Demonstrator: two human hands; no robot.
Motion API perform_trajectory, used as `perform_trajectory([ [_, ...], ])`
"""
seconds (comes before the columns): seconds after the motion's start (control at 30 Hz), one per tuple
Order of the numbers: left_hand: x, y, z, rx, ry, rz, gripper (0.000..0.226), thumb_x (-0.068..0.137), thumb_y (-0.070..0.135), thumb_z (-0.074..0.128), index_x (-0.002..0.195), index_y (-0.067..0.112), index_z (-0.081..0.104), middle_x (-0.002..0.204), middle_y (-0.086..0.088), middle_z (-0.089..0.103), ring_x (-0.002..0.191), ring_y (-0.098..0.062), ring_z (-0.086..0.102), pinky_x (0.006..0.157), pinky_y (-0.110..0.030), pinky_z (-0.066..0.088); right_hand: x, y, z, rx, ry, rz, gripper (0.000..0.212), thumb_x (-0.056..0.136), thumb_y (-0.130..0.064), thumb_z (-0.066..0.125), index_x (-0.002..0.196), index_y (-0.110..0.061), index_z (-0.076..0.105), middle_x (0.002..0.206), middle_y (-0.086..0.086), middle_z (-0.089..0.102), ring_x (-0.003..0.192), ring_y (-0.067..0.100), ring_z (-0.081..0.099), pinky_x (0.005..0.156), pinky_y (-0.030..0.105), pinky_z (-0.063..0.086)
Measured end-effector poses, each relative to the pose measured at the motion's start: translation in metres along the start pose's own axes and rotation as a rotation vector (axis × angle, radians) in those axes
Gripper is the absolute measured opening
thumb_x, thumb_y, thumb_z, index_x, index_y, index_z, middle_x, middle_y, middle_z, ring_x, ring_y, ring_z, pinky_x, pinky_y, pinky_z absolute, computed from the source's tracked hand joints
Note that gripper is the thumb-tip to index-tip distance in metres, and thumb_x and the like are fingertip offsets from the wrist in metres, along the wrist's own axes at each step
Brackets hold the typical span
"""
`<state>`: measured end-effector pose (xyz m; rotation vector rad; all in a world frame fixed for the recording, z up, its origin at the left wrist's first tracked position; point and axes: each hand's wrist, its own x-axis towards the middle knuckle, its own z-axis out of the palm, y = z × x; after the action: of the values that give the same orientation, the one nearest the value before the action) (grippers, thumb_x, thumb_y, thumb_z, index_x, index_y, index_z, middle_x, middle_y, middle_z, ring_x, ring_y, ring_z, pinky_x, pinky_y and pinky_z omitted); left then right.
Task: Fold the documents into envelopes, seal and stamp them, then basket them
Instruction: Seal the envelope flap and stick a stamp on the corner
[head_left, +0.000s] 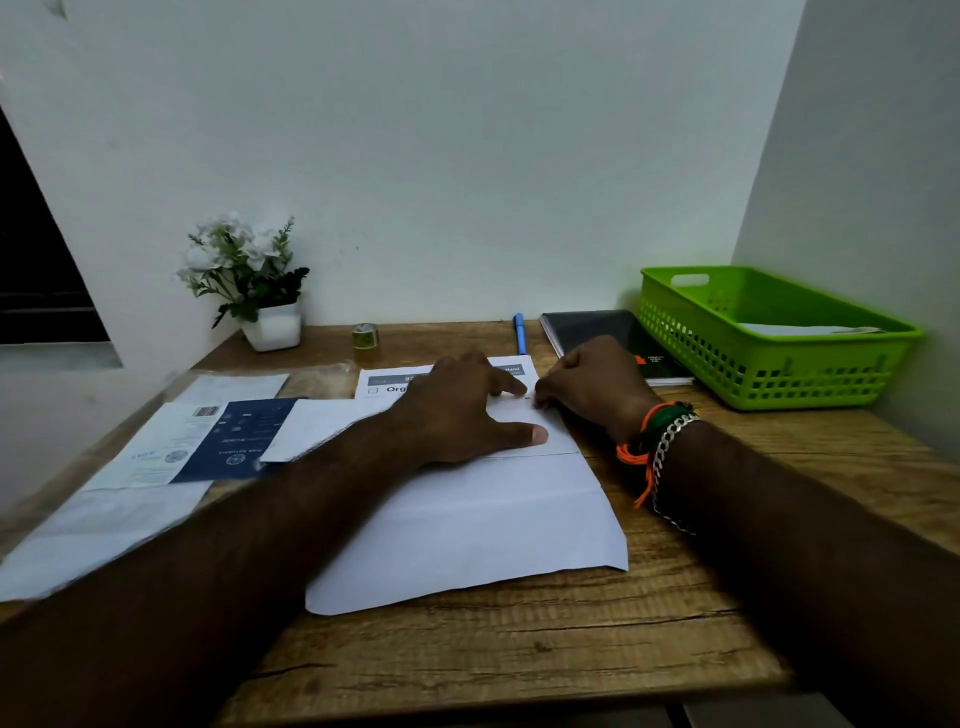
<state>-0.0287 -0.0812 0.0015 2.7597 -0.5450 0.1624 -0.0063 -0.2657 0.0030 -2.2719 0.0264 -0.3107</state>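
Paper (467, 525) lies folded on the bench (519, 654), long axis running away from the person. Left hand (462, 410) presses it with fingers spread flat; right hand (592, 384), fingers curled, pinches the fold's edge.

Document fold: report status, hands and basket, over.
Left hand flat, pressing the folded document. Right hand pinching its top edge. Green basket far right, paper already inside. Nothing in the way.

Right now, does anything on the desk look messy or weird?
Nothing is spilled or broken. The papers on the left lie crooked and overlapping. The left hand presses the folded white sheet flat while the right hand pinches its far edge. The green basket sits straight.
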Motion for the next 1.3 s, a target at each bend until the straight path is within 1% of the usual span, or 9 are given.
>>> perform_trajectory([
  [0.63, 0.001, 0.002, -0.001, 0.041, -0.075, -0.018, 0.068, 0.077, 0.082, 0.06, 0.138, 0.052, 0.053, 0.144, 0.004, 0.046, 0.138, -0.024, 0.038, 0.11, -0.055, 0.04, -0.003, -0.003, -0.001, -0.078, -0.003, -0.036, 0.016, 0.07, -0.022, 0.088, 0.071, -0.009, 0.08, 0.073, 0.005, 0.076, 0.076, 0.017, 0.073, 0.074, 0.034, 0.061],
  [0.7, 0.001, 0.002, -0.001, 0.036, -0.076, -0.018, 0.069, 0.078, 0.082, 0.06, 0.138, 0.051, 0.053, 0.144, 0.005, 0.046, 0.139, -0.023, 0.038, 0.111, -0.055, 0.039, -0.002, 0.0, -0.003, 0.004, -0.001, 0.002, 0.009, 0.075, -0.016, 0.082, 0.072, -0.008, 0.079, 0.07, 0.005, 0.076, 0.071, 0.018, 0.072, 0.069, 0.032, 0.06],
  [0.8, 0.002, 0.001, -0.001, 0.029, -0.075, -0.015, 0.069, 0.078, 0.081, 0.061, 0.138, 0.05, 0.054, 0.143, 0.006, 0.046, 0.138, -0.022, 0.038, 0.111, -0.053, 0.039, -0.002, 0.003, -0.01, 0.229, -0.025, 0.065, 0.011, 0.086, -0.006, 0.068, 0.08, 0.001, 0.074, 0.062, 0.009, 0.07, 0.053, 0.018, 0.06, 0.049, 0.026, 0.05],
  [0.9, 0.003, -0.001, 0.001, 0.015, -0.065, -0.007, 0.068, 0.076, 0.082, 0.061, 0.137, 0.051, 0.055, 0.141, 0.007, 0.047, 0.136, -0.021, 0.04, 0.111, -0.054, 0.04, -0.003, 0.008, -0.02, 0.365, -0.042, 0.024, 0.009, 0.089, -0.003, 0.065, 0.089, 0.004, 0.071, 0.067, 0.011, 0.067, 0.054, 0.019, 0.054, 0.045, 0.025, 0.042],
  [0.97, 0.003, -0.003, 0.002, 0.009, -0.063, -0.008, 0.069, 0.075, 0.083, 0.061, 0.136, 0.051, 0.054, 0.141, 0.008, 0.047, 0.135, -0.02, 0.041, 0.11, -0.054, 0.04, -0.003, 0.012, -0.025, 0.276, -0.02, -0.102, 0.009, 0.088, -0.004, 0.066, 0.086, -0.003, 0.075, 0.067, 0.001, 0.068, 0.057, 0.013, 0.057, 0.051, 0.024, 0.043],
  [1.03, 0.003, -0.003, 0.002, 0.006, -0.061, -0.011, 0.069, 0.076, 0.083, 0.061, 0.136, 0.051, 0.055, 0.141, 0.008, 0.047, 0.135, -0.021, 0.041, 0.11, -0.054, 0.04, -0.005, 0.012, -0.025, 0.085, -0.02, -0.241, 0.016, 0.088, -0.006, 0.066, 0.085, -0.015, 0.08, 0.071, -0.011, 0.069, 0.062, -0.001, 0.061, 0.061, 0.014, 0.043],
  [1.1, 0.003, -0.003, 0.003, 0.012, -0.059, -0.011, 0.069, 0.075, 0.084, 0.061, 0.137, 0.052, 0.054, 0.141, 0.007, 0.047, 0.135, -0.021, 0.04, 0.11, -0.054, 0.04, -0.009, 0.009, -0.024, -0.038, -0.063, -0.303, 0.023, 0.089, -0.007, 0.065, 0.087, -0.022, 0.082, 0.078, -0.018, 0.068, 0.068, -0.008, 0.06, 0.061, 0.003, 0.038],
  [1.23, 0.004, -0.002, 0.003, 0.017, -0.062, -0.025, 0.071, 0.075, 0.084, 0.061, 0.138, 0.051, 0.054, 0.143, 0.007, 0.046, 0.136, -0.021, 0.039, 0.11, -0.055, 0.04, -0.012, 0.006, -0.02, -0.221, -0.12, -0.321, 0.035, 0.09, -0.001, 0.058, 0.093, -0.024, 0.083, 0.086, -0.002, 0.074, 0.057, -0.012, 0.057, 0.054, 0.003, 0.039],
  [1.3, 0.004, -0.002, 0.003, 0.018, -0.066, -0.027, 0.072, 0.075, 0.084, 0.06, 0.138, 0.051, 0.053, 0.144, 0.007, 0.046, 0.137, -0.022, 0.039, 0.111, -0.055, 0.04, -0.013, 0.005, -0.019, -0.245, -0.112, -0.304, 0.036, 0.089, 0.0, 0.057, 0.094, -0.023, 0.084, 0.09, 0.001, 0.077, 0.056, -0.006, 0.057, 0.055, 0.003, 0.038],
])
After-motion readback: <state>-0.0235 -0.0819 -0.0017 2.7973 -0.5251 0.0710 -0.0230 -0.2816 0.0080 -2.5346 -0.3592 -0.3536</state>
